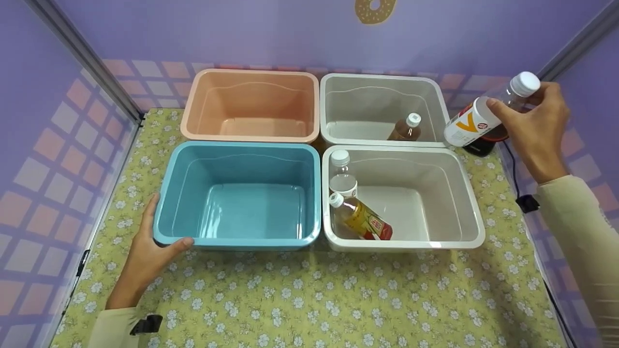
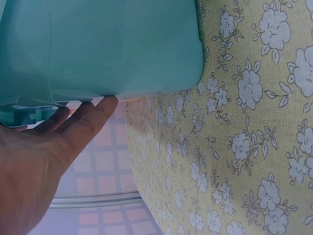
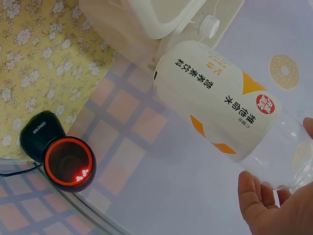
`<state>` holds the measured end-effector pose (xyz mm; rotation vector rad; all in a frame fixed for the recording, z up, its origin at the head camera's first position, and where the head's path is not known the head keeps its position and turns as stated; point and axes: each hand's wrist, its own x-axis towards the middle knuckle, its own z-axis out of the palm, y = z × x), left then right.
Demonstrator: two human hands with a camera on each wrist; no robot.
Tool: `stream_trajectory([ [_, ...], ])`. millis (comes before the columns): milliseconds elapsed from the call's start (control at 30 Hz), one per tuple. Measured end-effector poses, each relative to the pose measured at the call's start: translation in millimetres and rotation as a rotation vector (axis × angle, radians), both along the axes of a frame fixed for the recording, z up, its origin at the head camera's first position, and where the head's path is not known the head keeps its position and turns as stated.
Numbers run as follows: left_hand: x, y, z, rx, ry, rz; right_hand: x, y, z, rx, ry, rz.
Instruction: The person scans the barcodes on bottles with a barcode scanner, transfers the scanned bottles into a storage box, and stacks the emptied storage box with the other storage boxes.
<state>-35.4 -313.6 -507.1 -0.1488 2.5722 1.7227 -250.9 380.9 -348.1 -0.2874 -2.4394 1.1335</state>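
My right hand (image 1: pixel 544 123) holds a clear plastic bottle (image 1: pixel 474 123) near its neck, white cap up and tilted, beside the bins' right side. Its white label with orange marks faces the camera in the right wrist view. My left hand (image 1: pixel 145 258) rests at the near left corner of the blue bin (image 1: pixel 237 243), thumb at the front rim and fairly straight fingers (image 2: pixel 93 120) along the outer wall. In the near white bin (image 1: pixel 404 244), a yellow-and-red-labelled bottle (image 1: pixel 367 220) leans beside a white-capped bottle (image 1: pixel 341 181). A brown bottle (image 1: pixel 405 129) is in the far grey-white bin (image 1: pixel 382 77).
A pink-orange bin (image 1: pixel 256 73) stands behind the blue one. A black scanner-like device (image 3: pixel 68 164) with a lit red ring and a cable sits at the right, below the held bottle. Purple walls (image 1: pixel 290 34) enclose the flowered cloth (image 1: pixel 290 295).
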Motion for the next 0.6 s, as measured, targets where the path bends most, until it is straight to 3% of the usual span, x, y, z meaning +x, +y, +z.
stream_trajectory([
  [400,-0.8,1.1,-0.1,-0.03,-0.019,0.013,0.5,-18.3,2.9,0.041,0.032,0.012],
  [600,-0.5,1.8,-0.4,-0.014,-0.007,0.004,-0.5,-27.0,4.2,0.011,0.054,0.062],
])
